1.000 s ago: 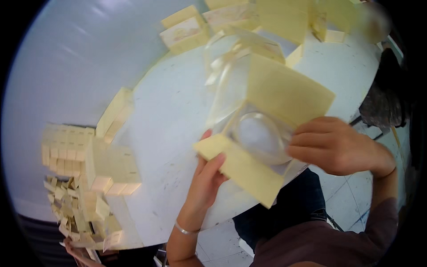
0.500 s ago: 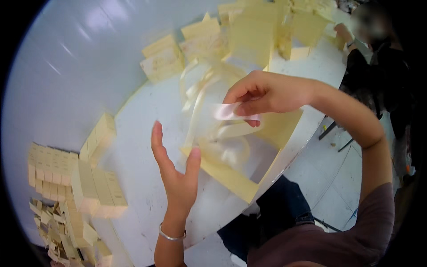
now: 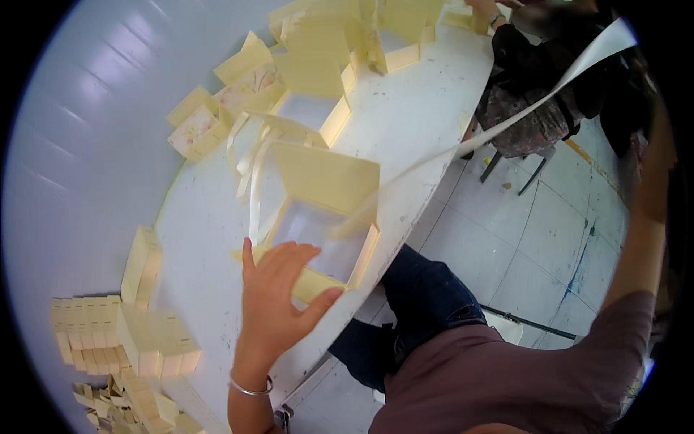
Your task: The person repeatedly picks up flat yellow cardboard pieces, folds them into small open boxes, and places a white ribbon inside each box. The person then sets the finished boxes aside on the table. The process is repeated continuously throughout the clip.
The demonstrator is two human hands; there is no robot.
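My left hand (image 3: pixel 278 293) lies flat, fingers spread, on the near rim of an open pale yellow cardboard box (image 3: pixel 322 217) at the front edge of the white round table (image 3: pixel 426 130). A long white strip (image 3: pixel 506 123) runs taut from the box's inside up to the upper right. My right forearm (image 3: pixel 647 188) rises along the right rim toward the strip's far end. The hand itself is lost in the dark edge there. Loose white strips (image 3: pixel 253 166) curl just behind the box.
More pale yellow boxes (image 3: pixel 318 65) and flat pieces (image 3: pixel 199 130) crowd the table's far side. Stacks of folded pieces (image 3: pixel 144 333) sit at the left. A person in dark patterned clothes (image 3: pixel 535 94) sits at the far right of the table. Tiled floor lies below.
My right hand has pulled the strip from above the box far up and to the right. My left hand has come down from the air onto the box's near rim.
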